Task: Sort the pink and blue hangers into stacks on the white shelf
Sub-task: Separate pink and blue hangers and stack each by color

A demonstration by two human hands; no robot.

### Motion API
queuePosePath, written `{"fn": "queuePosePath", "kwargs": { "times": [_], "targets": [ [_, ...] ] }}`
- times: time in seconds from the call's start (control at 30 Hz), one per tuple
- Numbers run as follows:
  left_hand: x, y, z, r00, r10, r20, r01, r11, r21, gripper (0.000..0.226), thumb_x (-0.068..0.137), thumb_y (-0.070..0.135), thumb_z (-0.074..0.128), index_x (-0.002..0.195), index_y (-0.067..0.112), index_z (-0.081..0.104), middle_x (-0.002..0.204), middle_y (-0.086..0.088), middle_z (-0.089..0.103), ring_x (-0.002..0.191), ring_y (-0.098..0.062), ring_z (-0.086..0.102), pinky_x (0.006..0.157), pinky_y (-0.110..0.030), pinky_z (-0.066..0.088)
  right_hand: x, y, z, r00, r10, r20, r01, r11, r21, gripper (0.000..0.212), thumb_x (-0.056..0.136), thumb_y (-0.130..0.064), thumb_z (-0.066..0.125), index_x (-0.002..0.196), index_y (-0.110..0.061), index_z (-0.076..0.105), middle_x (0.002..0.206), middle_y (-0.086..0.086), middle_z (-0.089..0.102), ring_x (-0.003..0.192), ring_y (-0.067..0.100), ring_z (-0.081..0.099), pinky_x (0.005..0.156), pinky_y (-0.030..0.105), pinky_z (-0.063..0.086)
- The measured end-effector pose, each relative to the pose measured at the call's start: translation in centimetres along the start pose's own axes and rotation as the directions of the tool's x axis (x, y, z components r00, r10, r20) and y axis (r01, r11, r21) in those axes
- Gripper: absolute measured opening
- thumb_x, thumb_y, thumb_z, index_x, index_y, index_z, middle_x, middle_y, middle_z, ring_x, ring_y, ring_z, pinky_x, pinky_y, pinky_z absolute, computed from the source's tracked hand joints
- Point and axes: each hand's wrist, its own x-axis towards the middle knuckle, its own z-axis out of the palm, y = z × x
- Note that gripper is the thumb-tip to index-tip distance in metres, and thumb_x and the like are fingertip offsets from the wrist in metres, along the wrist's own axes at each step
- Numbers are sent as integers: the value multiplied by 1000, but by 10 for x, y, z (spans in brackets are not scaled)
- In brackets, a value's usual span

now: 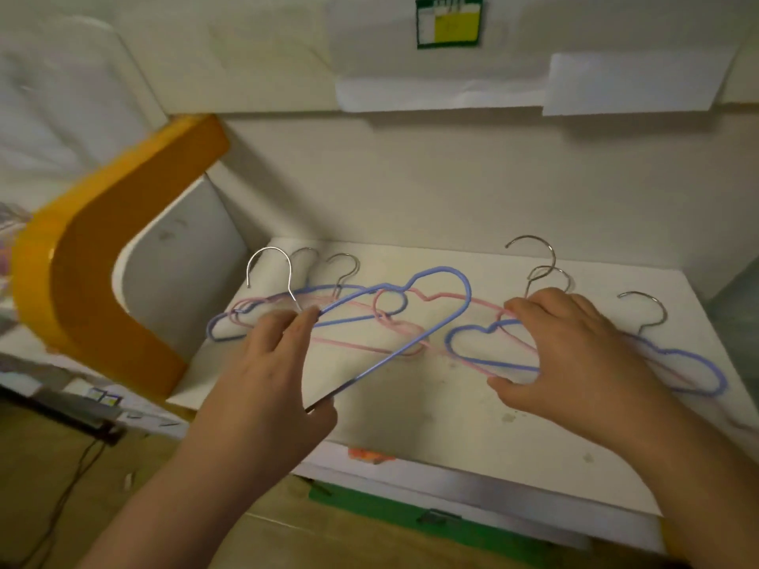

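My left hand (273,363) grips a blue hanger (447,322) near its hook, lifted and tilted above the white shelf (431,412). Under it lie a pink hanger (361,347) and another blue hanger (230,322), overlapping at the shelf's left. My right hand (575,355) rests over a pile of hangers on the right, its fingers closed on a blue hanger (476,355) and a pink hanger (484,305) there. A further blue hanger (698,363) sticks out to the right of that hand. Several metal hooks point toward the back wall.
An orange curved panel (82,289) stands at the shelf's left side. The white back wall (451,178) closes the shelf behind, with paper sheets and a green-and-yellow label (449,20) above. A green object (410,515) and a cable (70,478) lie on the floor below.
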Motion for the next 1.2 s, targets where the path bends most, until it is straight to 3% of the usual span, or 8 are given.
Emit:
{"fn": "queuePosePath", "kwargs": {
  "times": [0.17, 0.33, 0.4, 0.53, 0.67, 0.8, 1.0, 1.2],
  "targets": [
    [-62, -32, -30, 999, -40, -24, 38, 998, -50, 100, 71, 44, 72, 149, 35, 10, 141, 19, 18, 126, -7, 33, 93, -25, 46, -17, -64, -1, 998, -42, 50, 43, 999, -18, 87, 61, -64, 69, 134, -24, 47, 120, -4, 49, 112, 20, 44, 98, 34, 39],
    [-146, -88, -66, 990, -142, -23, 140, 988, -58, 98, 74, 48, 68, 148, 39, 6, 139, 24, 10, 125, -5, 32, 97, -23, 43, -44, -155, 3, 993, -97, 69, 98, 995, -19, 93, 56, -71, 63, 134, -23, 49, 117, -5, 48, 109, 18, 43, 91, 34, 41],
    [-178, -115, -78, 986, -167, -26, 165, 984, -70, 97, 73, 46, 68, 147, 40, 6, 135, 24, 10, 125, -5, 32, 95, -23, 42, -56, -192, 8, 987, -143, 79, 142, 990, 12, 98, 52, -78, 54, 135, -25, 48, 118, -6, 47, 110, 17, 43, 92, 33, 41],
    [-236, -177, -95, 970, -239, -36, 238, 971, -34, 97, 73, 44, 68, 148, 37, 8, 137, 23, 12, 128, -3, 29, 98, -21, 40, -71, -267, 20, 966, -217, 138, 220, 976, -7, 88, 60, -70, 66, 135, -30, 45, 120, -6, 46, 112, 16, 43, 91, 30, 41],
    [-275, -242, -107, 940, -338, -39, 338, 941, 5, 99, 65, 41, 70, 148, 30, 19, 138, 15, 22, 129, -11, 37, 98, -27, 43, -74, -331, 33, 940, -305, 157, 309, 951, -5, 84, 55, -76, 45, 128, -33, 47, 105, -11, 41, 98, 11, 39, 82, 29, 43],
    [-288, -293, -116, 911, -407, -67, 408, 913, 7, 98, 61, 36, 74, 146, 27, 27, 132, 14, 28, 122, -12, 42, 92, -25, 43, -64, -388, 44, 910, -375, 175, 373, 927, 47, 73, 63, -75, 52, 126, -39, 45, 106, -14, 40, 101, 8, 38, 86, 29, 45],
    [-263, -372, -116, 885, -461, -60, 461, 887, -22, 98, 59, 36, 76, 145, 27, 30, 129, 15, 28, 112, -11, 46, 87, -24, 42, -14, -460, 78, 880, -444, 169, 437, 896, 78, 79, 65, -76, 53, 132, -36, 40, 110, -14, 40, 109, 10, 38, 89, 28, 44],
    [-216, -459, -131, 853, -517, -67, 519, 855, 2, 99, 57, 37, 75, 145, 25, 32, 127, 14, 29, 116, -10, 44, 95, -25, 41, 72, -530, 105, 848, -505, 163, 488, 863, 135, 79, 67, -75, 51, 132, -31, 42, 115, -10, 40, 112, 12, 39, 95, 28, 40]
  ]
}}
